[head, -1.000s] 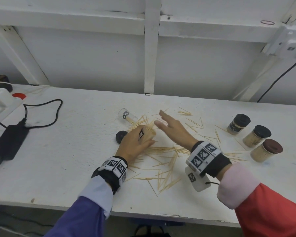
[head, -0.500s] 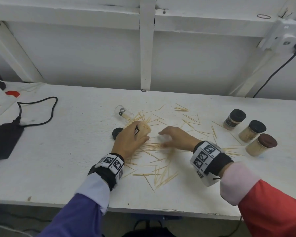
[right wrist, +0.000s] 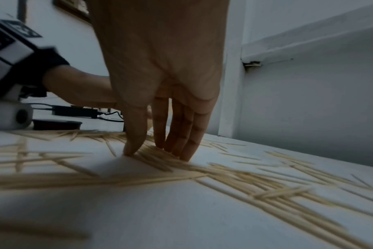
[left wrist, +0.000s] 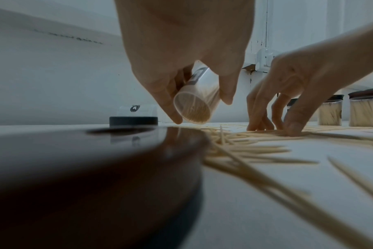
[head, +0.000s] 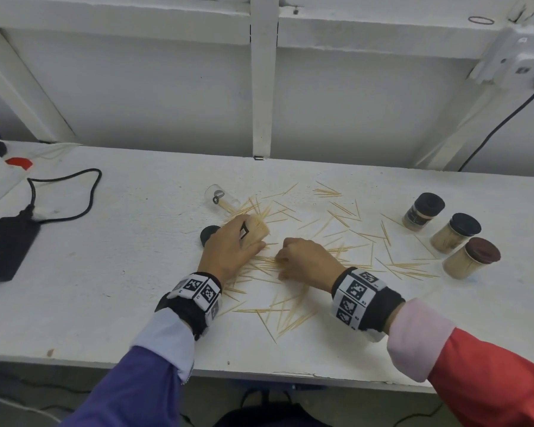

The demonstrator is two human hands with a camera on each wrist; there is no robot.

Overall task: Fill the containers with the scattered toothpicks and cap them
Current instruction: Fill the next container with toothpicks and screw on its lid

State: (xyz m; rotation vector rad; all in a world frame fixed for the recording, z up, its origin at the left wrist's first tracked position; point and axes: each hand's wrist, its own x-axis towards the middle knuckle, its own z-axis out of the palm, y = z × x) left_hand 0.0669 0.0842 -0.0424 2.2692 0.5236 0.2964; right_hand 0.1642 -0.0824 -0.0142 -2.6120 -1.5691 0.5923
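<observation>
Toothpicks (head: 339, 215) lie scattered over the middle of the white table (head: 105, 288). My left hand (head: 247, 238) grips a clear container (head: 258, 229), partly filled with toothpicks and tilted with its mouth (left wrist: 192, 110) low over the table. Just right of it, my right hand (head: 282, 263) is curled down, thumb and fingertips (right wrist: 182, 151) pinching a bunch of toothpicks (right wrist: 157, 160) against the surface. A loose black cap (head: 208, 234) lies left of my left hand. An uncapped clear container (head: 221, 197) lies on its side behind it.
Three capped containers full of toothpicks stand at the right: two black-capped (head: 424, 211) (head: 455, 232) and one brown-capped (head: 472, 257). A black power adapter (head: 8, 245) with its cable (head: 74, 192) lies at the far left. A white wall post (head: 262, 103) rises behind.
My right hand came down from a raised, flat pose onto the toothpicks and curled its fingers around a bunch. My left hand has kept holding the tilted container in place.
</observation>
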